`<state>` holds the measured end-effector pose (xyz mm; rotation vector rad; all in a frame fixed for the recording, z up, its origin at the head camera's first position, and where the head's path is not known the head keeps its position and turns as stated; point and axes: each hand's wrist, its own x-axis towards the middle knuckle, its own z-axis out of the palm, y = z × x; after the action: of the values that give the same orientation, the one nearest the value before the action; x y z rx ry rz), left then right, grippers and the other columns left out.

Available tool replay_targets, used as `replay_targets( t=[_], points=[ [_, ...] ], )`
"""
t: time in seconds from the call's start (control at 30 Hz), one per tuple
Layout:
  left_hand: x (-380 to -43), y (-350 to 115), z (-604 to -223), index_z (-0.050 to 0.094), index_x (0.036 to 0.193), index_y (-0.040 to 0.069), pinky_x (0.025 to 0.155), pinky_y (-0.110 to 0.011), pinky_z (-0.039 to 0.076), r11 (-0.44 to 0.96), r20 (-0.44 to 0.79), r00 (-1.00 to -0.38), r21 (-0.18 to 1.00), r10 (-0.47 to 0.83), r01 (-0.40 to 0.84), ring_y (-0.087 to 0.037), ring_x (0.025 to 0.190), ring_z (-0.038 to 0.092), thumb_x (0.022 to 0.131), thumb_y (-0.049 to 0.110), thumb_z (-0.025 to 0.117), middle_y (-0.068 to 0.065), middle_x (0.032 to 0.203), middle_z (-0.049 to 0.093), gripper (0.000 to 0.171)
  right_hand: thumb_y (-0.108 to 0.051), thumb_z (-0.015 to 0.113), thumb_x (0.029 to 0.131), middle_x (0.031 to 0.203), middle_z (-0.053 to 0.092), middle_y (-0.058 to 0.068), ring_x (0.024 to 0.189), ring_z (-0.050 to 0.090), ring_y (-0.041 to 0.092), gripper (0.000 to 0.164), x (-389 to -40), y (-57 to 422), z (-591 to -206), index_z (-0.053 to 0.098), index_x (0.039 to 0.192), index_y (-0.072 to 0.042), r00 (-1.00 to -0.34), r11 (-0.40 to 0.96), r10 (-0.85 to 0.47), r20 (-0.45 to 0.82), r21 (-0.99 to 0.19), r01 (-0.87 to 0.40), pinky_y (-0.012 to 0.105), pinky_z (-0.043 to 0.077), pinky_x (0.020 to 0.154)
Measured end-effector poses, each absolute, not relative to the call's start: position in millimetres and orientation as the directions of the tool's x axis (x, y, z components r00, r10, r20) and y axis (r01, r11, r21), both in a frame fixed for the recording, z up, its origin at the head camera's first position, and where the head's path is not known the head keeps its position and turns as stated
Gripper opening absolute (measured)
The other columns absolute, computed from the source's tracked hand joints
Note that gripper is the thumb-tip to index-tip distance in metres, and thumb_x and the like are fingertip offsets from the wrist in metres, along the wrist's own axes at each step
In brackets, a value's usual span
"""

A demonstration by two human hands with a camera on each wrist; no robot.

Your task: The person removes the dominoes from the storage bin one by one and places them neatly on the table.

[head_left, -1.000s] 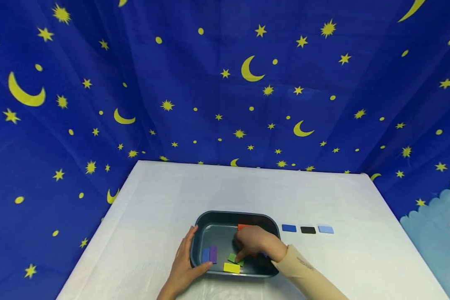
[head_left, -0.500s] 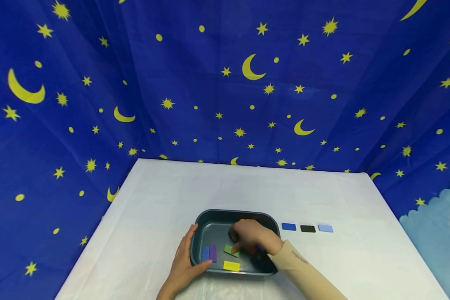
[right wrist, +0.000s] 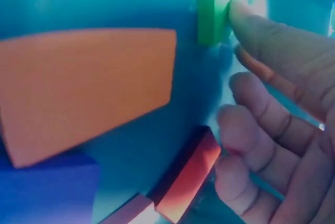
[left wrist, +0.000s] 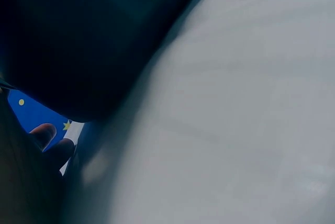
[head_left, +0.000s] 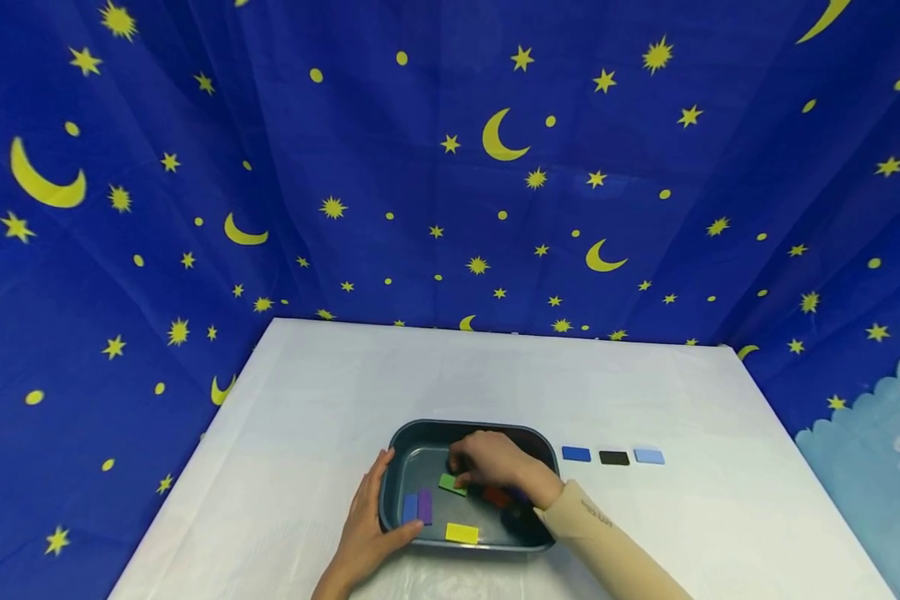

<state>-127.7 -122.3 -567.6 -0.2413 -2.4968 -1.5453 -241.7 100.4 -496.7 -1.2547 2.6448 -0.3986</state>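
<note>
A dark grey-blue rectangular tub (head_left: 420, 467) sits on the white table with flat coloured blocks inside. My left hand (head_left: 375, 523) rests against its near left corner, fingers straight along the outer side and thumb over the front rim. Inside the tub my right hand (head_left: 492, 460) reaches down, its thumb tip on a green block (head_left: 447, 483). In the right wrist view the thumb presses the end of that green block (right wrist: 207, 17), while the other fingers bend loosely beside it. The left wrist view mostly shows the tub's dark outer wall (left wrist: 94, 41).
In the tub lie a yellow block (head_left: 462, 533), a blue block (head_left: 410, 508) beside a purple block (head_left: 425, 507), and, near the right hand, an orange block (right wrist: 89, 93) and a red block (right wrist: 191, 179). Dark blue (head_left: 576, 454), black (head_left: 614, 457) and light blue (head_left: 648, 457) blocks line up outside.
The green block has slid away from the yellow one, toward the tub's back left, with the right thumb on it. The right hand has moved the same way; the left hand stays put.
</note>
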Motion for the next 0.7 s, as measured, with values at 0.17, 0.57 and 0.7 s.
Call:
replay_targets(
  t=[0.17,0.57,0.7],
  points=[
    [-127.7,-123.1,-568.5,0.026,0.15,0.029,0.093,-0.068,0.025,0.453,0.26,-0.965,0.856,0.04,0.249,-0.038,0.133,0.026,0.068,0.04,0.078,-0.01,0.153,0.026,0.098,-0.043,0.079,0.074,0.067,0.052,-0.013,0.059,0.045,0.004,0.031,-234.9,98.8,-495.9,0.066,0.086,-0.018,-0.655,0.651,-0.75,-0.091,-0.275,-0.707,0.024,0.041,0.053],
    [-127.4,-120.8,-569.4,0.027,0.149,0.03,0.095,-0.069,0.023,0.444,0.257,-0.966,0.862,0.03,0.243,-0.038,0.134,0.025,0.068,0.041,0.079,-0.01,0.153,0.025,0.097,-0.041,0.083,0.069,0.066,0.049,-0.013,0.058,0.045,0.004,0.032,-231.9,98.9,-500.4,0.062,0.078,-0.018,-0.676,0.686,-0.721,-0.15,-0.289,-0.668,0.023,0.04,0.053],
    [-128.2,-121.3,-569.5,0.027,0.15,0.026,0.095,-0.067,0.024,0.456,0.286,-0.957,0.847,0.042,0.273,-0.038,0.134,0.026,0.068,0.039,0.079,-0.014,0.152,0.026,0.097,-0.038,0.083,0.07,0.066,0.049,-0.014,0.059,0.044,0.003,0.03,-232.0,99.0,-500.5,0.061,0.077,-0.018,-0.659,0.668,-0.737,-0.15,-0.312,-0.676,0.022,0.039,0.054]
  ],
)
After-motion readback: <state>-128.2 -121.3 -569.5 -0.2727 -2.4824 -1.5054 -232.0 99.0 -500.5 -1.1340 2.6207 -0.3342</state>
